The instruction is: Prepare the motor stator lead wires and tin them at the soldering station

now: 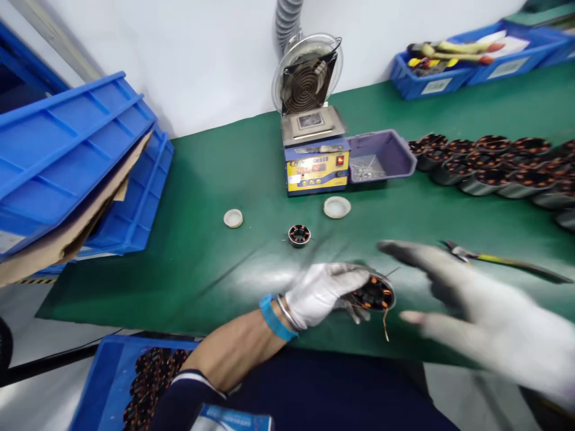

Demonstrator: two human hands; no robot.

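Note:
My gloved left hand (330, 292) is wrapped round the side of a motor stator (376, 292), a dark ring with copper windings. A loose copper wire end hangs below it and a thin lead sticks out at its upper right. My gloved right hand (462, 305), blurred by motion, is just right of the stator, with thumb and fingers apart and nothing between them. Beyond that hand lie pliers (498, 258) with yellow-and-dark handles. A smaller wound ring (299, 235) stands on the green table, up and left of my left hand.
A solder pot (317, 170) with a fume hood stands at the back beside a purple bin (395, 158). Two shallow white dishes (336, 207) lie before it. Several stators (489, 176) stand in rows at right. Blue crates (90, 161) lean at left; a blue tray (101, 371) of stators sits below.

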